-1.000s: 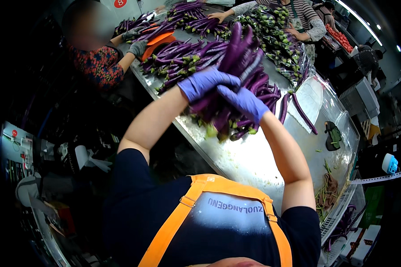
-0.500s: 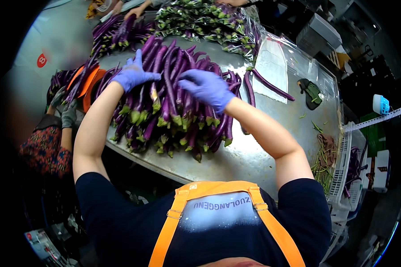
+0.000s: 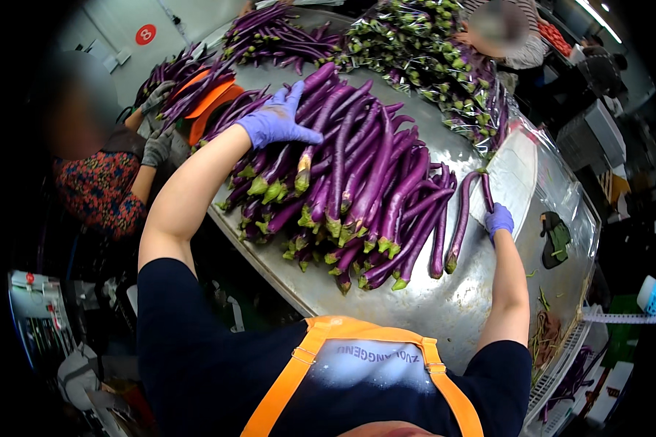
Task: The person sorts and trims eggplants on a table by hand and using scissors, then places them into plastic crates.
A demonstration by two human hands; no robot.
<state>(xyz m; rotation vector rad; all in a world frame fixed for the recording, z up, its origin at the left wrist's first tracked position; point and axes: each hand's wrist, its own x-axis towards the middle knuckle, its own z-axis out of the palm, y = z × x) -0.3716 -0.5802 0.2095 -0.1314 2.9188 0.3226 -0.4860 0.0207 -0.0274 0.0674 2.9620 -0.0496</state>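
A large heap of long purple eggplants (image 3: 372,171) lies on the metal table, green stem ends toward me. My left hand (image 3: 278,122), in a violet glove, rests on the upper left of the heap with thumb and fingers spread. To the right of the heap, my right hand (image 3: 499,220), gloved alike, is closed around the lower end of a single slim eggplant (image 3: 487,191). Its other end meets the top of a neighbouring curved eggplant (image 3: 461,226). The right fingertips are partly hidden behind the hand.
Clear-bagged eggplants (image 3: 415,58) cover the far side. A white sheet (image 3: 516,171) and a dark green-and-black item (image 3: 554,239) lie at right, near stem scraps (image 3: 545,331). At left, a co-worker's grey-gloved hands (image 3: 157,146) are beside an orange holder (image 3: 215,102) with eggplants. The table (image 3: 415,313) has a curved edge.
My right hand has left the heap and moved right to the slim eggplant, now gripping it. My left hand stays spread on the heap. The whole view has shifted.
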